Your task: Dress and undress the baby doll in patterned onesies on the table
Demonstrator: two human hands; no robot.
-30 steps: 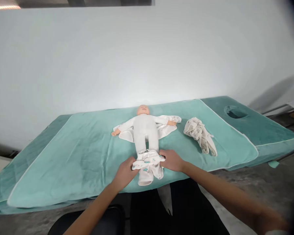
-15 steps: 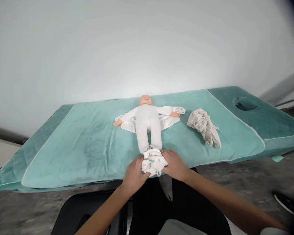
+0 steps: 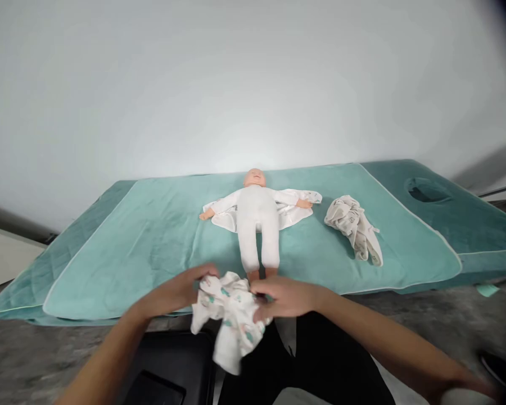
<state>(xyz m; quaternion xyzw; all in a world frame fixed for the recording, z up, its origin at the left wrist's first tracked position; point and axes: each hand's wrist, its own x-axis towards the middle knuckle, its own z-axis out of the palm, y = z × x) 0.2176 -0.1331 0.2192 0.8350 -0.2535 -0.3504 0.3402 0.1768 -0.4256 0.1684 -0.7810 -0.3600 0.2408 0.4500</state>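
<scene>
A baby doll [image 3: 258,211] in white lies face up on the bed, arms spread and feet toward me. An opened white shirt [image 3: 293,215] is spread beneath its back and arms. Between my hands a small white printed baby garment [image 3: 231,315] hangs bunched over the bed's near edge. My left hand [image 3: 196,284] grips its upper left side, blurred by motion. My right hand [image 3: 284,297] pinches its right side, just in front of the doll's feet [image 3: 253,275], which are partly covered by that hand. Whether the garment still touches the feet I cannot tell.
A crumpled pale garment [image 3: 354,228] lies right of the doll on the teal bed cover [image 3: 152,247]. The bed has a face hole [image 3: 428,190] at its right end and a wall [image 3: 253,84] behind. A black seat [image 3: 172,354] with a dark flat object [image 3: 156,389] stands below left.
The printed garment has come away from around the doll's lower legs, toward me and down to the left. My left hand has shifted left and up; the doll's ankles now show.
</scene>
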